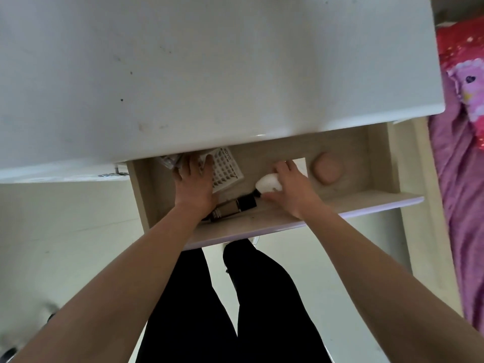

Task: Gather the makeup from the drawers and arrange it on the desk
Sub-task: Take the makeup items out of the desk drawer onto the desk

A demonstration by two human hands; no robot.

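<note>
White gloss desk fills the upper part of the frame. Directly below its front edge, at centre frame, an open drawer of pale wood grain holds the makeup.

Left hand: reaches into the left half of the drawer. Its fingers are extended and slightly spread, lying flat on a patterned white card. The fingertips run under the desk edge, just beside a silvery packet.

Right hand: sits at the middle of the drawer. Its fingers and thumb are curled around a white egg-shaped item, which rests on the drawer floor.

Between the two hands, near the drawer front, a beige bottle with a black cap lies on its side, the cap close to the egg-shaped item. A pink round puff lies in the right part of the drawer, apart from the right hand.

Legs in black trousers show at lower centre. A bed with pink and purple bedding runs along the right edge of the frame
</note>
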